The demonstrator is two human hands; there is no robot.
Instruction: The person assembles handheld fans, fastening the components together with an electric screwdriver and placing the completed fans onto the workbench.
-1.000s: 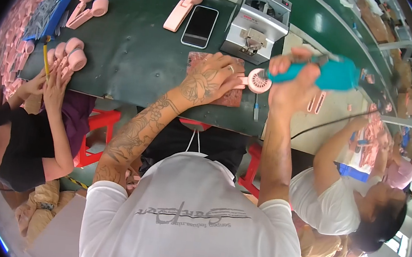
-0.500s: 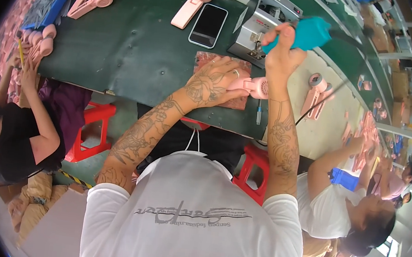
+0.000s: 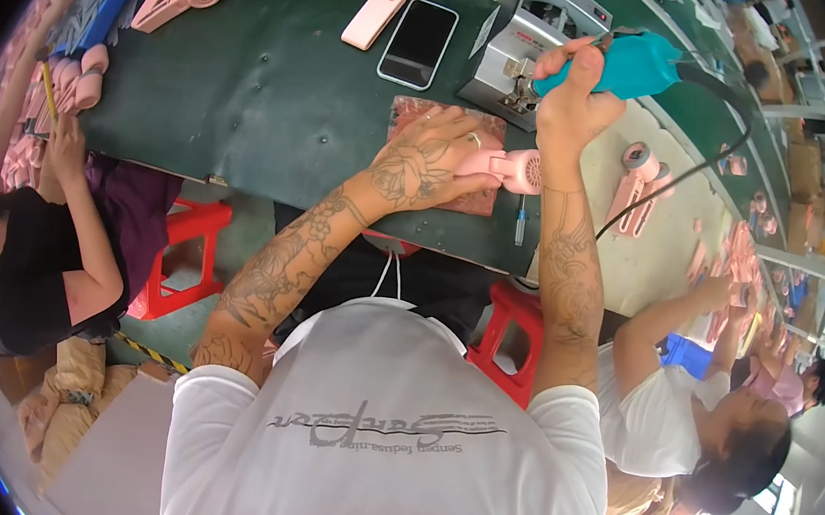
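Teal driver (image 3: 641,66) now up at silver m/c (image 3: 506,48), yr R hand (image 3: 581,92) gripping it. Yr L hand (image 3: 435,155) grips pink fan (image 3: 518,171).

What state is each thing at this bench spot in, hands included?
Left hand, closed on pink fan
Pink fan, held at red pad, grille up
Right hand, gripping teal driver
Teal driver, raised, nose by silver machine; contact unclear
Silver machine, standing; power unclear
Red pad, flat, partly covered
Phone, face up, screen dark
Small screwdriver, lying loose
Fan beside phone, lying unheld
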